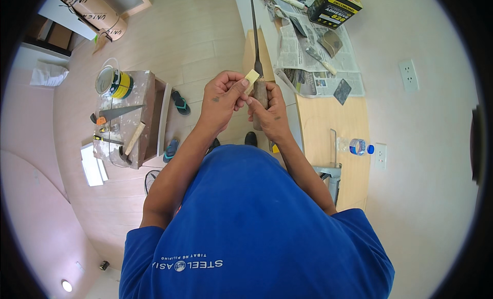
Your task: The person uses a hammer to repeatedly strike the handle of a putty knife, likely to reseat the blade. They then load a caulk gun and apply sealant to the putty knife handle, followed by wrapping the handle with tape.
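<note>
My left hand [222, 97] pinches a small pale-yellow flat piece [251, 78] between thumb and fingers, its upper end sticking out past them. My right hand [271, 114] is wrapped round the wooden handle of a long, thin, dark-bladed tool [257, 52]. The blade tapers to a point away from me; its exact kind does not show clearly. Both hands are close together in front of my chest, and the yellow piece is right beside the top of the handle.
On the right, a light wooden worktop [334, 129] bears newspaper [298, 52], a black-and-yellow adhesive can [334, 8], a scraper [321, 61] and a plastic bottle [359, 147]. To the left stands a paint-spattered wooden box [123, 152] with a paint pail [115, 83], a hammer [134, 138] and other tools.
</note>
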### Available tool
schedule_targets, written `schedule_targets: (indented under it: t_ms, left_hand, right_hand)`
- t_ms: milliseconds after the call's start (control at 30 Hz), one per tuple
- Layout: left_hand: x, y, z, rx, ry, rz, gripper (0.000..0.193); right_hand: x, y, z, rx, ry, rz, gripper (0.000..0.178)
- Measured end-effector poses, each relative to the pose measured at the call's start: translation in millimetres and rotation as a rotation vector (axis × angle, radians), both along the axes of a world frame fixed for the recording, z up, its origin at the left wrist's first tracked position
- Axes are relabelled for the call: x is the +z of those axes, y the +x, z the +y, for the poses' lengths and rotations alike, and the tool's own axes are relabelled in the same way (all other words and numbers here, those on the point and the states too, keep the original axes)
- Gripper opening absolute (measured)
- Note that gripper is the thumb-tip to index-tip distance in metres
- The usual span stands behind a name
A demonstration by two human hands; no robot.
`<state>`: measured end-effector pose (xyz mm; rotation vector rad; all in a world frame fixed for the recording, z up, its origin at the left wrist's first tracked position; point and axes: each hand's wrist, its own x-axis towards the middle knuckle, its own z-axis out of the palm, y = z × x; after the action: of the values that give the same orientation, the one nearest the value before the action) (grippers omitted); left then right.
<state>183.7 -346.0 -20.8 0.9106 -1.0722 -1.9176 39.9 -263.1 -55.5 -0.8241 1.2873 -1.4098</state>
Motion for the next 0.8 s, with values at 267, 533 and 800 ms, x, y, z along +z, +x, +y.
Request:
schedule_targets:
  t_ms: [267,533,800]
  left_hand:
    - [-5,0,-2,0.003,-0.013,-0.059,0.020]
    - [-5,9,0,0.052,-0.013,-0.118,0.018]
    - [-1,4,1,0.012,0.032,-0.067,0.019]
  right_hand:
    - [4,5,1,-0.007,0.046,0.017,0.053]
    - [3,8,-3,-0.027,0.018,0.032,0.049]
    - [-18,12,-6,-0.094,-0.121,0.289,0.050]
